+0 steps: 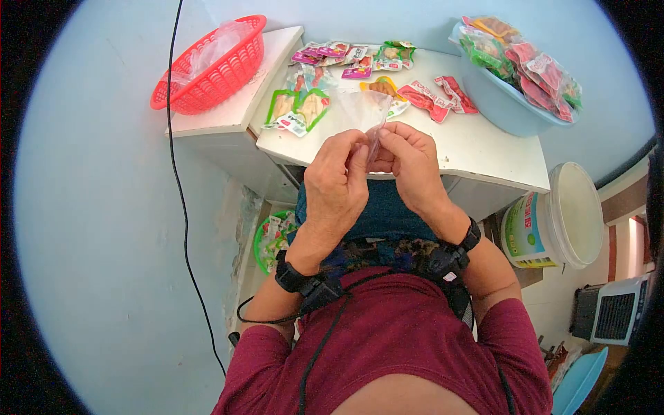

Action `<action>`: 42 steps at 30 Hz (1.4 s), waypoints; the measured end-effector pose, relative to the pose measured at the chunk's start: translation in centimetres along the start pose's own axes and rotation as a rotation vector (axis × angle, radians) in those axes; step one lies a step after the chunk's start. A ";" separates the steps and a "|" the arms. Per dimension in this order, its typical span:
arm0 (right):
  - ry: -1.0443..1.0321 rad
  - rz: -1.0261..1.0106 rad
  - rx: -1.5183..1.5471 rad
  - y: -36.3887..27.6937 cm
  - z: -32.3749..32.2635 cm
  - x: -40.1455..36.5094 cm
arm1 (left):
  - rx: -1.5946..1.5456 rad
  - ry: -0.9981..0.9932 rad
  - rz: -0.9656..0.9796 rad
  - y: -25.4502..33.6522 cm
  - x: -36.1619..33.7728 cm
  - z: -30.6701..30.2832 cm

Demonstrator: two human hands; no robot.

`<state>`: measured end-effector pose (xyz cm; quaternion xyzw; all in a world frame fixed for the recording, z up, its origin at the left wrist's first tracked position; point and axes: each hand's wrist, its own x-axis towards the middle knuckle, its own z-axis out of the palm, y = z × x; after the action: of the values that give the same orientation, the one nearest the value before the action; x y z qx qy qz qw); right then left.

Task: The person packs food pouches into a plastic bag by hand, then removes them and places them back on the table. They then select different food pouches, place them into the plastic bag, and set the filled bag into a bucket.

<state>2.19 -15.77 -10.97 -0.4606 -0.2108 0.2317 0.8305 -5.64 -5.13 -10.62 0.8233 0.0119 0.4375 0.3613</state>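
A clear plastic bag (372,111) is pinched between both hands at the front edge of the white table (477,149). My left hand (337,183) has its fingers closed on the bag's left side. On the other side my right hand (413,162) grips the same bag, close to the left one. Just beyond the bag lie a yellow-edged packet (384,88) and red packets (425,99). Green-edged packets (297,109) lie to the left, and purple packets (321,52) are farther back.
A red basket (232,76) with clear bags stands at the back left. At the back right, a blue basin (494,104) is heaped with packets. A green basket (260,238) sits below the table, and a white bucket (577,214) stands at right. A black cable (181,187) hangs at left.
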 end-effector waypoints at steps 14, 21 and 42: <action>0.018 -0.009 -0.191 0.6 -1.2 0.3 | 0.147 -0.115 0.025 -0.4 -1.2 0.6; 0.010 0.007 -0.168 0.4 -1.3 0.2 | -0.041 -0.158 -0.139 -0.3 -1.0 0.3; 0.064 0.046 -0.095 1.1 -1.6 0.4 | 0.103 -0.171 -0.073 -1.2 -1.6 0.8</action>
<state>3.23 -16.12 -12.60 -0.5113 -0.1845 0.2255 0.8085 -5.68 -5.25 -12.79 0.8742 0.0336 0.3509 0.3340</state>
